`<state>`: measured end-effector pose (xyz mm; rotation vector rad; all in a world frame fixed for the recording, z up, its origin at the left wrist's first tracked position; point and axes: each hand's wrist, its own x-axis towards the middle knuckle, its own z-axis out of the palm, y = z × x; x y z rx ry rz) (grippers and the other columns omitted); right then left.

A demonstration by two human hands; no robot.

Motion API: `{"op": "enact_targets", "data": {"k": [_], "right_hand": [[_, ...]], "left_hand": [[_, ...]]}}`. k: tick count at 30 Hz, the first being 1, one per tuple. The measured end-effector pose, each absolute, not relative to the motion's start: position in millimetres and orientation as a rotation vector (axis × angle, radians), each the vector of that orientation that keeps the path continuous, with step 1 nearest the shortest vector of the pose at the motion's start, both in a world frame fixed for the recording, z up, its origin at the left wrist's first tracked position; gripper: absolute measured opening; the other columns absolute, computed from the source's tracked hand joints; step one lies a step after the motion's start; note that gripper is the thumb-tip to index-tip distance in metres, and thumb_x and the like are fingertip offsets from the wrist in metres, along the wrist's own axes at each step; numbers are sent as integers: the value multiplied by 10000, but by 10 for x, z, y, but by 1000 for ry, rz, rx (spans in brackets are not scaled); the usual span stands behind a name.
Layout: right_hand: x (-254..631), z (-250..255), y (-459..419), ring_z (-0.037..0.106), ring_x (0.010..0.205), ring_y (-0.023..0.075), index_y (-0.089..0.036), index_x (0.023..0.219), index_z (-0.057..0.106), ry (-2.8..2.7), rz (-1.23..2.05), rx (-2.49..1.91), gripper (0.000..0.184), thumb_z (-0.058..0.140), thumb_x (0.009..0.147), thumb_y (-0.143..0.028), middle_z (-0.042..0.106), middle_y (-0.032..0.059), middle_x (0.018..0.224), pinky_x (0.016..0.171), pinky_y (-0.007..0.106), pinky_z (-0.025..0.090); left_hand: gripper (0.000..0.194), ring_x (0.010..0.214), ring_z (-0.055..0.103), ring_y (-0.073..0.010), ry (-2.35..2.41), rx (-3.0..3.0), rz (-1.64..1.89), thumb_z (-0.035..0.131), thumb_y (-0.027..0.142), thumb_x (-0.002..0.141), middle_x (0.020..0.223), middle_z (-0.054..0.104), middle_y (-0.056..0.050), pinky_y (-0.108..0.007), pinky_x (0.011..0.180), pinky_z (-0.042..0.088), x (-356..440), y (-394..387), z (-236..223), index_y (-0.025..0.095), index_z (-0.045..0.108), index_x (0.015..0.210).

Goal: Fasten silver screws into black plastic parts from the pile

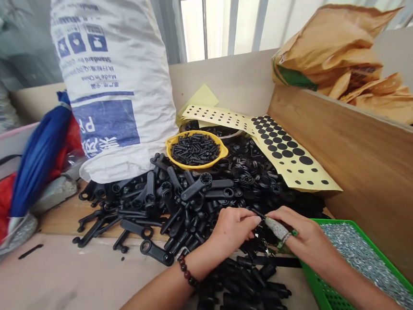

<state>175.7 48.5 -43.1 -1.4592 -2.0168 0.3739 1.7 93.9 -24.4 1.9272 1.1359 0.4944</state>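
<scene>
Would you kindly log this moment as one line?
left hand: pinching small black part | right hand: close to it, one finger wrapped | yellow basket: black pieces | green basket: shiny pieces

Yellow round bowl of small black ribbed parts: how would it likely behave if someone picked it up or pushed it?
The yellow round plastic bowl looks thin-rimmed and fairly stiff, so it would probably keep its shape. The small black ribbed parts lie loose up to near the rim, so some might spill if it tipped.
</scene>
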Motion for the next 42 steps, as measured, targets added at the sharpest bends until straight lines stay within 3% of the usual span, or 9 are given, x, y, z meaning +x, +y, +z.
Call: {"op": "enact_targets", "data": {"k": [7, 13, 17, 21, 25, 31, 34, 38, 42], "right_hand": [[1658, -361, 534, 584, 638, 164, -219, 832, 566, -2135, 263, -1486, 225, 364, 779, -135, 590, 22, 765, 567, 263, 435], [1702, -270, 493, 557, 560, 163, -228, 846, 514, -2158, 233, -1570, 174, 345, 839, -187, 601, 6, 705, 512, 256, 370], [1726, -207, 434, 505, 504, 159, -237, 737, 479, -2239, 257, -1545, 184, 355, 705, -106, 551, -14, 607, 485, 247, 335], [1801, -207, 364, 534, 529, 170, -234, 830, 491, -2242, 196, -1593, 322, 352, 589, -71, 578, -8, 646, 481, 241, 348], [1811, -256, 283, 545, 569, 175, -237, 850, 482, -2247, 196, -1574, 327, 345, 616, -55, 582, -7, 659, 519, 251, 375], [1749, -257, 188, 562, 605, 178, -230, 868, 496, -2270, 146, -1462, 361, 341, 598, -47, 601, 12, 696, 545, 263, 398], [1754, -219, 120, 567, 606, 182, -228, 871, 495, -2250, 141, -1398, 356, 332, 613, -47, 599, 16, 703, 541, 270, 406], [1738, -185, 10, 607, 709, 180, -240, 955, 493, -2148, 202, -1362, 396, 333, 655, -37, 632, 16, 813, 601, 269, 435], [1651, -160, -82, 592, 682, 165, -260, 988, 482, -2099, 306, -1297, 352, 348, 736, -53, 616, -6, 791, 578, 256, 431]], "left_hand": [[282, 578, 642, -137, 1179, 2003, 562, 415, 209, 869, 616, 660, -25, -188, 523, 484, 119, 1039, -267, 103, 674, 901], [153, 728, 623, -175, 1004, 2356, 466, 511, 144, 808, 743, 673, -38, -259, 705, 467, 44, 1035, -226, 156, 658, 766], [112, 812, 605, -180, 817, 2525, 349, 523, 184, 853, 846, 655, -45, -269, 760, 449, -115, 1034, -107, 161, 632, 839], [67, 812, 547, -179, 681, 2866, 149, 582, 223, 852, 833, 606, -35, -271, 716, 430, -400, 995, 8, 170, 619, 838], [91, 860, 476, -212, 682, 3095, -38, 613, 106, 792, 851, 543, -46, -311, 690, 393, -554, 893, -64, 168, 597, 727], [122, 902, 444, -209, 618, 3150, -72, 568, 127, 836, 895, 518, -55, -331, 747, 371, -475, 884, -193, 174, 605, 729], [97, 895, 458, -204, 602, 3084, -23, 569, 103, 811, 879, 540, -60, -320, 755, 389, -465, 951, -174, 158, 601, 737], [128, 879, 510, -181, 724, 2636, 359, 573, 118, 789, 882, 598, -50, -292, 799, 420, -458, 954, -120, 146, 630, 899], [234, 666, 530, -124, 909, 1768, 660, 572, 195, 778, 729, 596, -3, -230, 624, 417, -375, 768, -98, 143, 662, 988]]}}
